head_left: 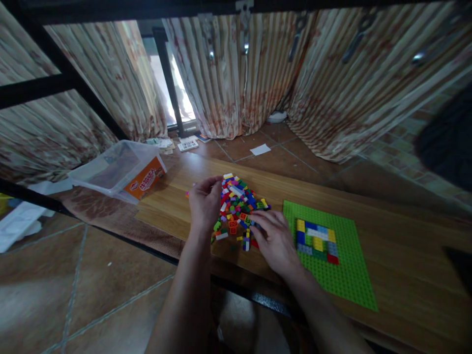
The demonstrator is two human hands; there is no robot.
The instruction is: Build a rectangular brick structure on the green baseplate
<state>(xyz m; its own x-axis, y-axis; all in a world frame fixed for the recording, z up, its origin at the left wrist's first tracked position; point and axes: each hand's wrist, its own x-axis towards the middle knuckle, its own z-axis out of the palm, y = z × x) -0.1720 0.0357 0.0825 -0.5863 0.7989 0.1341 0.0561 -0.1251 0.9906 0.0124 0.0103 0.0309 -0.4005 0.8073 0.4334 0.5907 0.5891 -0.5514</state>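
Colourful toy bricks (236,194) lie heaped on a wooden table. At the left side of the heap is my left hand (204,201), its fingers curled together; whatever they may hold is hidden. My right hand (275,236) reaches into the heap's near right side, thumb and fingers apart, fingertips touching bricks beside an orange brick (232,226). A small upright stack of bricks (246,241) stands just below its thumb. To the right lies a green baseplate (350,275) bearing a squarish brick build (311,250) in blue, yellow, white, grey, green and red.
A clear plastic box (106,169) with an orange label stands at the table's left end. The wooden table (405,255) extends right past the baseplate. Striped curtains (236,73) hang behind, and papers (260,149) lie on the tiled floor. Black metal bars cross the upper left.
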